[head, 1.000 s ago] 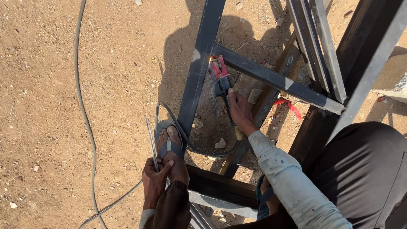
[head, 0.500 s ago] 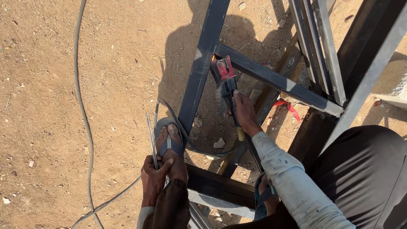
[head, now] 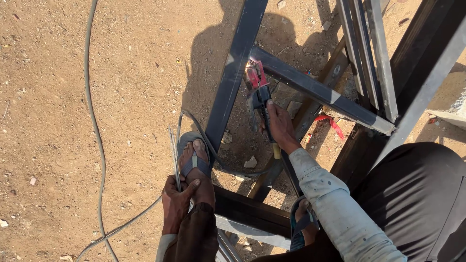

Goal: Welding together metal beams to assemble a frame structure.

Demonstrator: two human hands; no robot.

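A grey cable (head: 95,140) ran down the sandy ground (head: 48,97) at the far left, curving toward the lower edge. Next to it the left hand (head: 175,204) was closed around a small bundle of thin welding rods (head: 174,150), which stood up past the knuckles, just beside the left foot in its blue sandal (head: 193,154). That foot rested against the dark steel bar (head: 232,80) of the frame lying on the ground. Further right, the right hand (head: 280,127) gripped the handle of the red welding holder (head: 257,85), fingers wrapped fully round it, with its tip at the joint (head: 250,62) where the upright bar met the slanting crossbar (head: 320,92); a bright spot showed there. At the right edge more bars (head: 369,53) leaned in a stack above the dark trouser leg.

Doing this weld well likely called for a steady wrist, a short even gap at the tip, and slow travel along the seam, with the foot pinning the frame so nothing shifted. The spare rods were best kept clear of the hot joint.
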